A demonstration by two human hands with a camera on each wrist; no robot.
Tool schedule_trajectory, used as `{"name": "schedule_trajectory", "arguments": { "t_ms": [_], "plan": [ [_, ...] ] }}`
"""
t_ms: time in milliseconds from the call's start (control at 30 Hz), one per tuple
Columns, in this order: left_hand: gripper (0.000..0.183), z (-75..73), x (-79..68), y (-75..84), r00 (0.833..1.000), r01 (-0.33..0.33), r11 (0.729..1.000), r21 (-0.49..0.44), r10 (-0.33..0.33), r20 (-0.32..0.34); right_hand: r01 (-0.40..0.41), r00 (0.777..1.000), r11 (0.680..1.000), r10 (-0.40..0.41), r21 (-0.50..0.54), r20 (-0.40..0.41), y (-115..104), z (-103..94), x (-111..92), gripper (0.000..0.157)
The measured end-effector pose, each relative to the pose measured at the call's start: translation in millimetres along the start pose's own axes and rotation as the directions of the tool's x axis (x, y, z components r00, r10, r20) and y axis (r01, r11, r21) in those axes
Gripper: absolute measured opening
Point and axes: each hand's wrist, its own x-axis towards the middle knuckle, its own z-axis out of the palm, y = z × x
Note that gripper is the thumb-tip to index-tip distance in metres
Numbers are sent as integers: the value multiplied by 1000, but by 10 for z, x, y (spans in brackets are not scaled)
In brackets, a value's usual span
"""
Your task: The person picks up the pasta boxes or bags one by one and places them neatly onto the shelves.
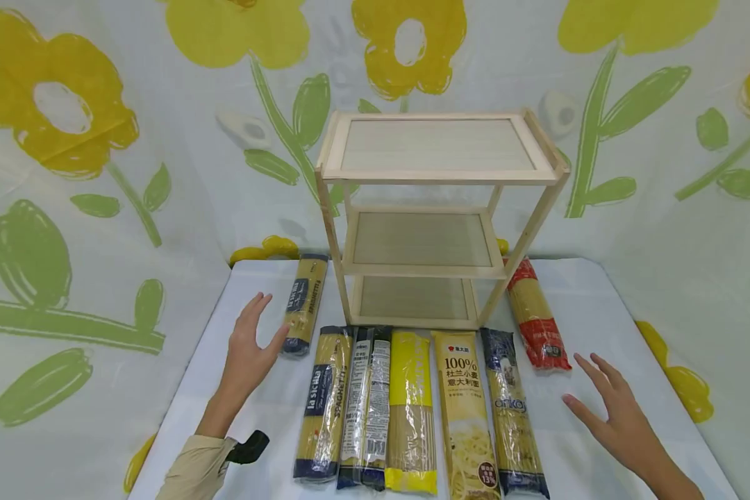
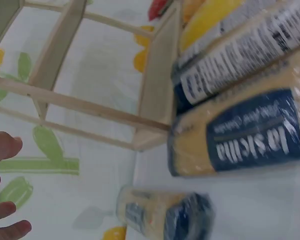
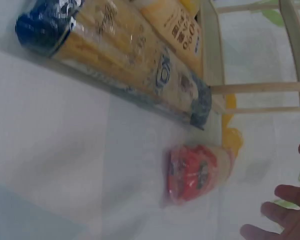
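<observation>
My left hand (image 1: 250,354) hovers open at the left, its fingers spread beside a blue-ended spaghetti packet (image 1: 305,302). On the other side my right hand (image 1: 619,417) is also open and holds nothing, close to a red-ended pasta packet (image 1: 539,319). Between the hands lies a row of packets: a la Sicilia spaghetti packet (image 1: 322,403), a packet with a white printed label (image 1: 365,410), a yellow-ended packet (image 1: 411,417), a cream packet (image 1: 465,417) with Chinese print, and a blue-ended packet (image 1: 514,413). In the left wrist view, the la Sicilia packet (image 2: 240,132) shows large.
A three-tier wooden shelf (image 1: 437,177) stands at the back of the white table (image 1: 590,298), right behind the row of packets. Its bottom tier (image 1: 412,298) is close to the packets' far ends. A flower-printed cloth (image 1: 181,125) hangs behind and at both sides.
</observation>
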Motion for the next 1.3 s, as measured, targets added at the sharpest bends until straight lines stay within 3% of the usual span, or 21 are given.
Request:
{"name": "schedule_trajectory", "arguments": {
  "t_ms": [200,333,433,600,733,900,967,1133,1300],
  "plan": [
    [59,123,136,160,998,-45,985,-165,39,-39,-62,997,998,61,8,46,-119,110,-74,81],
    [56,178,188,234,999,-36,971,-237,28,-37,-39,996,998,35,54,77,-202,313,-153,76],
    [55,206,244,279,999,-19,961,-276,11,-31,-64,988,994,51,84,145,-263,469,-215,75],
    [53,264,393,353,1000,1,939,-344,-6,-15,-152,964,982,124,109,235,-352,622,-250,79],
    [51,298,504,460,1000,-12,909,-417,9,-10,-246,931,961,198,128,306,-415,688,-247,84],
    [47,240,622,769,999,-46,877,-478,54,2,-357,895,930,316,82,316,-471,804,-265,91],
    [46,218,668,875,998,-55,871,-489,67,7,-374,889,926,341,52,306,-470,860,-281,94],
    [46,252,779,964,996,-67,847,-527,86,11,-391,871,920,375,-14,318,-442,980,-344,100],
    [44,288,867,1055,996,-79,821,-565,93,-5,-414,839,907,415,-81,351,-470,1030,-361,108]
  ]
}}
